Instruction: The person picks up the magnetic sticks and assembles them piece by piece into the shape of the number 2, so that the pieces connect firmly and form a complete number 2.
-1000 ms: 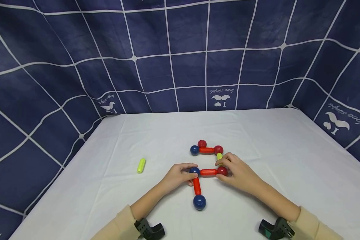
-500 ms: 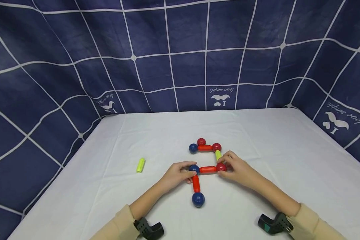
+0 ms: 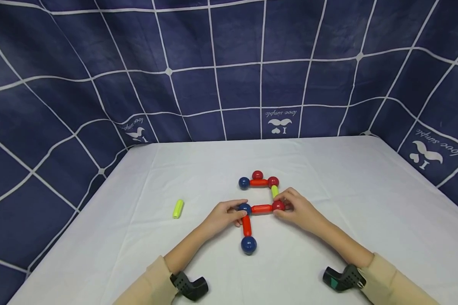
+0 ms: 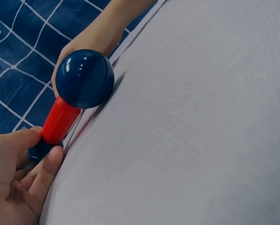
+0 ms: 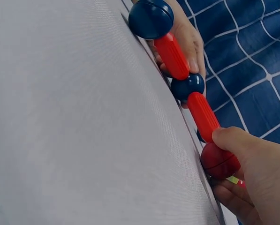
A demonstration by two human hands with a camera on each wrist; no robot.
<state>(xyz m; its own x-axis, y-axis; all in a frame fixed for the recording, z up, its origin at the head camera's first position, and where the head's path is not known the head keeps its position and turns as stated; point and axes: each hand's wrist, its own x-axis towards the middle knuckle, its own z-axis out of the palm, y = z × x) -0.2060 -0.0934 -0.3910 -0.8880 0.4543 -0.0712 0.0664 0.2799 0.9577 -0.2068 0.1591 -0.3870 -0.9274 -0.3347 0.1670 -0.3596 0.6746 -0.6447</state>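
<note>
Magnetic balls and rods form one linked shape on the white tabletop. My left hand [image 3: 222, 216] pinches a blue ball [image 3: 245, 208] at its left corner, between thumb and fingers. From that ball a red rod [image 3: 247, 226] runs toward me to a blue ball [image 4: 85, 78]. Another red rod [image 3: 261, 209] leads right to a red ball [image 3: 277, 205], which my right hand [image 3: 302, 212] grips. Beyond it, a yellow-green rod [image 3: 275, 192] joins a far red ball [image 3: 273, 182], a third red rod [image 3: 258, 182] and a blue ball [image 3: 244, 183].
Just behind the far red rod sits another red ball [image 3: 257, 175]. A loose yellow-green rod [image 3: 178, 209] lies to the left on the white cloth [image 3: 145, 245]. A navy curtain with white grid lines [image 3: 240, 84] hangs behind the table.
Both hands have slid the linked shape a little away from me and slightly left. The far part has moved along with it. The loose yellow-green rod stays put.
</note>
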